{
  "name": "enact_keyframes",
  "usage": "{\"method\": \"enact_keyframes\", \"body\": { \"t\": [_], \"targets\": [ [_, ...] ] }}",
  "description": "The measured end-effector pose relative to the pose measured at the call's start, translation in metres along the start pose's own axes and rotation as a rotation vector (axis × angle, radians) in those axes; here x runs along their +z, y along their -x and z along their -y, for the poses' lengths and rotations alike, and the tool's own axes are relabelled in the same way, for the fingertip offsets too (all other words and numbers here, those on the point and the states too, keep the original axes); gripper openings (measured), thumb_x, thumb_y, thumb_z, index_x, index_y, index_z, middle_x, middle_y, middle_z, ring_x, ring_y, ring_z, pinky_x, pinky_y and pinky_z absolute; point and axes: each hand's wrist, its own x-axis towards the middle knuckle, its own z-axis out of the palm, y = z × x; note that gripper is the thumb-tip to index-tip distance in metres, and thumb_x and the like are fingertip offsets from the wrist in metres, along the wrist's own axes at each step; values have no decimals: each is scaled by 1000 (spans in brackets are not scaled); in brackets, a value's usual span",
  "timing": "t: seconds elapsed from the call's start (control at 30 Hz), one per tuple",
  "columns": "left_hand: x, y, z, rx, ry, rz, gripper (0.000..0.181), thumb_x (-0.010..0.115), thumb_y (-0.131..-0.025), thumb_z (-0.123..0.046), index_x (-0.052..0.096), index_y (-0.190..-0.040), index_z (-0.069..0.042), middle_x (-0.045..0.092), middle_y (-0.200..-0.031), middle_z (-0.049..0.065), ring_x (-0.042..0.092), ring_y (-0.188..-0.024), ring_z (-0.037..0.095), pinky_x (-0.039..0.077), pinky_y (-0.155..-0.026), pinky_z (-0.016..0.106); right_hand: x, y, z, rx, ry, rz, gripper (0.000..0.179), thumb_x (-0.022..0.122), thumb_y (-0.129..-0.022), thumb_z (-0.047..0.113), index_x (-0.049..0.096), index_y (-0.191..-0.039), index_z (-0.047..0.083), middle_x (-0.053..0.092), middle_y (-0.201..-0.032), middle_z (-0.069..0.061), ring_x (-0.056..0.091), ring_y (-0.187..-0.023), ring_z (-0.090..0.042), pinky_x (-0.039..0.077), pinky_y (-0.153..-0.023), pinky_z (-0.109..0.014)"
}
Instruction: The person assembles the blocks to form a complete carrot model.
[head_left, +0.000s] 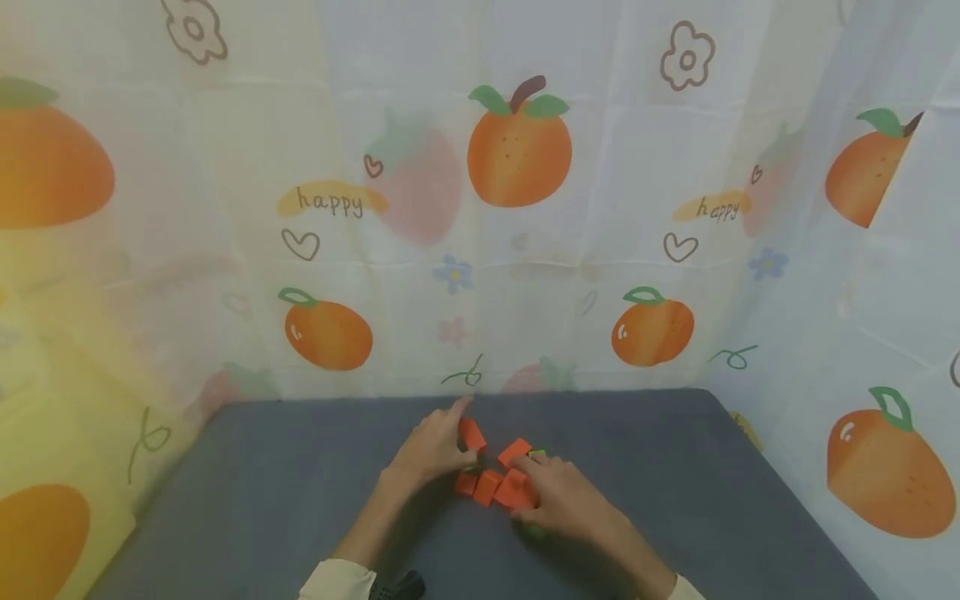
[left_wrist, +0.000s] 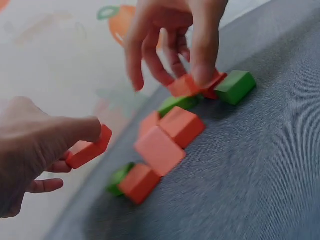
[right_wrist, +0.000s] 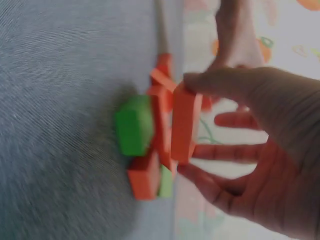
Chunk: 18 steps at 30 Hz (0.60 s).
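Note:
My left hand (head_left: 429,450) pinches an orange-red rectangular block (left_wrist: 90,150) between thumb and fingers, raised off the tabletop in the left wrist view. Facing it, my right hand (right_wrist: 272,140) grips another orange-red block (right_wrist: 184,125) by its two ends, thumb at one and a fingertip at the other. Between and below the hands lies a loose cluster of blocks: an orange-red block (left_wrist: 160,151), one beside it (left_wrist: 183,126), and a green block (left_wrist: 235,87) nearer the right hand. A second green block (left_wrist: 120,179) is partly covered by an orange-red one.
The blocks lie on a dark grey cloth-covered table (head_left: 300,500). A white curtain (head_left: 525,275) printed with oranges stands behind the far edge and along both sides. A small black object (head_left: 405,586) shows by the left sleeve at the bottom.

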Motion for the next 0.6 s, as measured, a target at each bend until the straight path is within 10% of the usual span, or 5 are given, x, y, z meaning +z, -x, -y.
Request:
{"method": "enact_keyframes", "body": {
  "t": [0.23, 0.4, 0.6],
  "targets": [
    [-24, 62, -12, 98, -50, -7, 76, 86, -81, -29, 50, -146, -12, 73, -105, 1, 57, -80, 9, 48, -66, 27, -26, 23, 2, -56, -115, 74, 68, 85, -89, 29, 56, -149, 16, 64, -137, -7, 63, -115, -24, 56, -90, -53],
    [-26, 107, -23, 118, 90, 166, 75, 84, -86, -35, 47, -146, -10, 74, -116, 3, 66, -88, 8, 53, -68, 25, -26, 38, 13, -164, -108, 199, 73, 85, -88, 30, 52, -152, 18, 66, -135, -1, 61, -110, -10, 57, -92, -43],
    [-16, 132, -30, -8, 284, 406, 77, 82, -88, -46, 44, -148, -17, 70, -118, -10, 64, -96, 1, 55, -73, 29, -8, 43, 26, -226, -174, 355, 62, 83, -91, 40, 57, -145, 22, 65, -124, 10, 56, -100, 5, 56, -85, -24]
  ]
}}
